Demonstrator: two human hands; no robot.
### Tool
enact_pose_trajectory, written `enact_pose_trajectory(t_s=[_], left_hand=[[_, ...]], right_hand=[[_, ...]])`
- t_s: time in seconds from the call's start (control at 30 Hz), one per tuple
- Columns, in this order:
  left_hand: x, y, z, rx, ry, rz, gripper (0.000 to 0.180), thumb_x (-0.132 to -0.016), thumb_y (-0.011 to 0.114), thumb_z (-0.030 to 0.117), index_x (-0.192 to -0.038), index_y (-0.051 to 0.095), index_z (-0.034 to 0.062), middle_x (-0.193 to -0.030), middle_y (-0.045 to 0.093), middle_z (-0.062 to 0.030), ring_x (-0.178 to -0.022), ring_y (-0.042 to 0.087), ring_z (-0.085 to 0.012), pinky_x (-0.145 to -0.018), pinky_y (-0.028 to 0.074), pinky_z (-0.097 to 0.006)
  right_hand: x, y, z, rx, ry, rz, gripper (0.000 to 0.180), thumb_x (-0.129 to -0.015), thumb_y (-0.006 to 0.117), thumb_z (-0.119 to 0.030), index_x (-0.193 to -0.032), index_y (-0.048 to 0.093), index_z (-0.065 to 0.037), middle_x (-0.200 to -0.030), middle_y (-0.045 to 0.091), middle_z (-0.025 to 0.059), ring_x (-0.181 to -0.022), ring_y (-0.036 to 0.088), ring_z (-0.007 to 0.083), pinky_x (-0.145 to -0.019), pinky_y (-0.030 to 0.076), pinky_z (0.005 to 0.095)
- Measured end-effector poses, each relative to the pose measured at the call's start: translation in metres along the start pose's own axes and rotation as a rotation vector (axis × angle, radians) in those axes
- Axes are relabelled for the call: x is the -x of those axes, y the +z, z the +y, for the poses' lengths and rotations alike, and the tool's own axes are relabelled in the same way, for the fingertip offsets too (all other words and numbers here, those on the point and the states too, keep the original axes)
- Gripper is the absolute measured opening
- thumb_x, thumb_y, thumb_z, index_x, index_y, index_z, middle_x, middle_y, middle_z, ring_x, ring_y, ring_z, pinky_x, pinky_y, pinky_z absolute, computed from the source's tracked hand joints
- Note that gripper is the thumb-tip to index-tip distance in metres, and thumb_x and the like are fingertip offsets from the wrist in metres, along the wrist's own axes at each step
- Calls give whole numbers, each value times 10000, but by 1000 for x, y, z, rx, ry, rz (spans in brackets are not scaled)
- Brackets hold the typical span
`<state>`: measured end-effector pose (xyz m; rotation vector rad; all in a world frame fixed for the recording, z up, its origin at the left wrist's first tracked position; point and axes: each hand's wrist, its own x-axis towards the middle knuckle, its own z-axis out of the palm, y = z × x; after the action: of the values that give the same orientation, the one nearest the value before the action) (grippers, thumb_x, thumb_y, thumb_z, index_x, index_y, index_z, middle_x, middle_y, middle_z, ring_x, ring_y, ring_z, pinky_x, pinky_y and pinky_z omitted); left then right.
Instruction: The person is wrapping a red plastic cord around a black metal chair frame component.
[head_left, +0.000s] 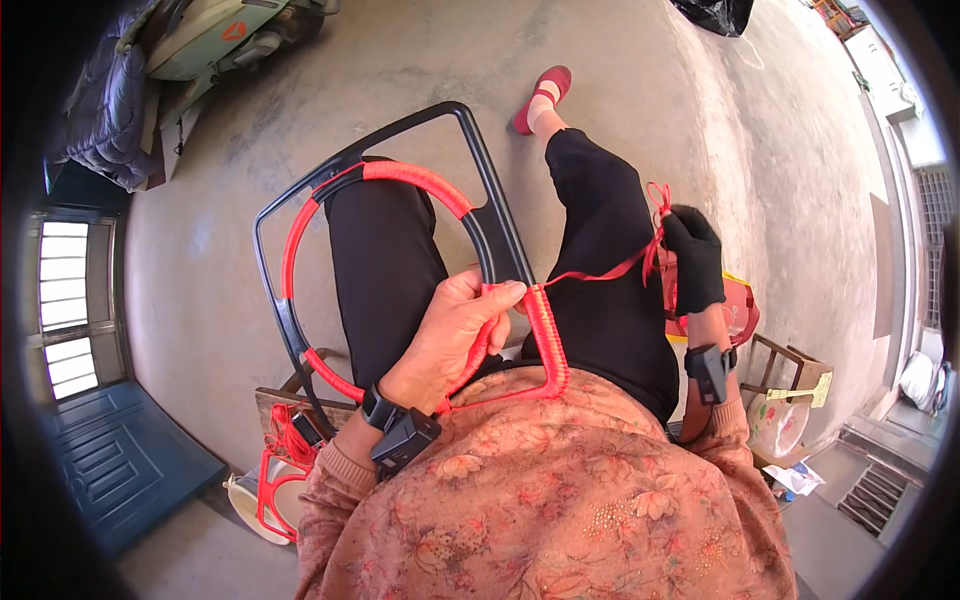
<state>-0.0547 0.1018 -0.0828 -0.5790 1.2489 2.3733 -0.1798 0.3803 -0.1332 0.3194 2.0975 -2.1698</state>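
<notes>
A black frame (487, 235), a ring set inside a squared outline, rests across my lap. Red strip is wound closely around parts of the ring and around one lower corner (550, 345). My bare left hand (445, 325) grips the frame beside that corner, its thumb pressed at the end of the winding. From there a loose red strip (605, 274) runs to the right. My right hand (693, 258), in a black glove, is closed on this strip out past my right knee, with loops of it bunched above the fingers. The fingertips are partly hidden.
At my left side are a wooden stool (275, 400), a bundle of red strip (287, 435) and a red frame (268, 490). A red bag (740, 308) and a wooden rack (785, 365) stand at my right. A scooter (215, 45) is at far left.
</notes>
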Motion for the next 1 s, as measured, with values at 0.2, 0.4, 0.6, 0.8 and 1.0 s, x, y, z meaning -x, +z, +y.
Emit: enact_pose_trajectory(t_s=[0.2, 0.4, 0.6, 0.8, 1.0], left_hand=[[1, 2, 4, 324, -21, 80, 120, -900, 607, 121, -955, 597, 15, -790, 621, -41, -612, 566, -73, -527, 477, -216], [2, 5, -3, 220, 109, 35, 144, -880, 589, 75, -1017, 599, 33, -877, 637, -32, -680, 573, -74, -577, 483, -226], [4, 2, 2, -94, 127, 49, 121, -835, 622, 15, -956, 625, 19, -814, 654, -38, -656, 583, -75, -569, 475, -209], [-2, -7, -9, -110, 198, 69, 123, -843, 608, 9, -966, 609, 7, -790, 635, -33, -659, 589, -77, -523, 456, -186], [6, 1, 7, -69, 94, -4, 198, -856, 632, 47, -1043, 579, 8, -829, 627, -33, -621, 584, -60, -466, 444, -166]], right_hand=[[62, 84, -79, 731, -1013, -342, 244, -712, 623, 16, -949, 662, -24, -813, 628, 86, -743, 618, 237, -695, 479, 299], [81, 104, -71, 871, -1093, -723, 379, -672, 634, -4, -1045, 594, -54, -980, 619, 98, -912, 613, 250, -725, 499, 328], [65, 90, -39, 552, -875, -752, 317, -796, 624, -11, -1105, 552, -15, -952, 613, 91, -779, 622, 229, -676, 509, 307], [67, 93, -45, 430, 177, -978, 171, -837, 607, -70, -985, 611, 15, -895, 632, 116, -754, 605, 190, -698, 493, 284], [60, 45, -31, 90, -102, -383, 271, -920, 517, -114, -1156, 551, 14, -1066, 615, 79, -977, 574, 146, -832, 459, 271]])
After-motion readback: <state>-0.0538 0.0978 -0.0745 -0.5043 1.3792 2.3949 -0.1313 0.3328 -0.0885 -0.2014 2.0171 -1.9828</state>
